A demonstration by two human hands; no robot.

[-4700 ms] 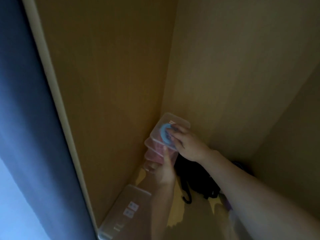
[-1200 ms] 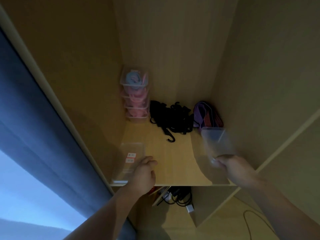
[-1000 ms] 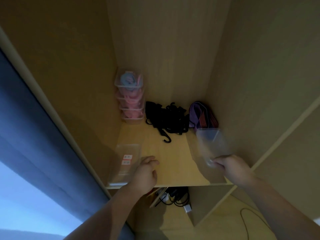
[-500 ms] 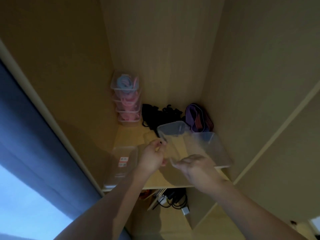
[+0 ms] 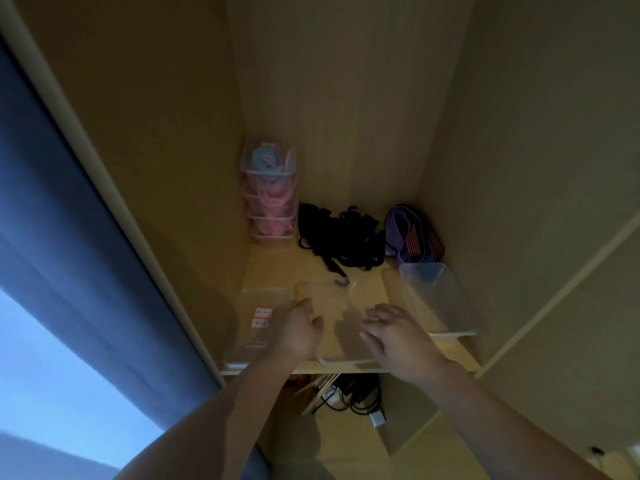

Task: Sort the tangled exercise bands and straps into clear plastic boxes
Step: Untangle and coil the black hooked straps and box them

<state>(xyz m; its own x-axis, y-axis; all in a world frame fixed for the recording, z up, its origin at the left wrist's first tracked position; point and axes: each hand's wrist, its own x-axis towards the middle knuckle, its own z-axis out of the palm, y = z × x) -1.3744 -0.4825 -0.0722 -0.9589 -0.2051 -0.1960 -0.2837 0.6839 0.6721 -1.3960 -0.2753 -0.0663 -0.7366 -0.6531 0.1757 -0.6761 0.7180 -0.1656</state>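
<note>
- I am looking down at a wooden shelf [image 5: 273, 268], and a messy heap of black straps [image 5: 341, 239] is lying at the back of it.
- A stack of clear boxes [image 5: 272, 216] is standing just left of the black straps, with pink and blue bands [image 5: 273, 161] sitting inside.
- A purple band [image 5: 398, 230] is lying just right of the black straps.
- An empty clear box [image 5: 332, 306] is sitting right in front of the black straps.
- My left hand [image 5: 303, 329] is curling at this box's left side, but I cannot tell if it is gripping the box.
- My right hand [image 5: 394, 332] is resting at the box's right side, with its fingers loose and spread.
- A second clear box [image 5: 438, 296] is sitting in front of the black straps, off to the right.
- A flat clear lid [image 5: 258, 320] with two small stickers is lying in front of the black straps, off to the left.
</note>
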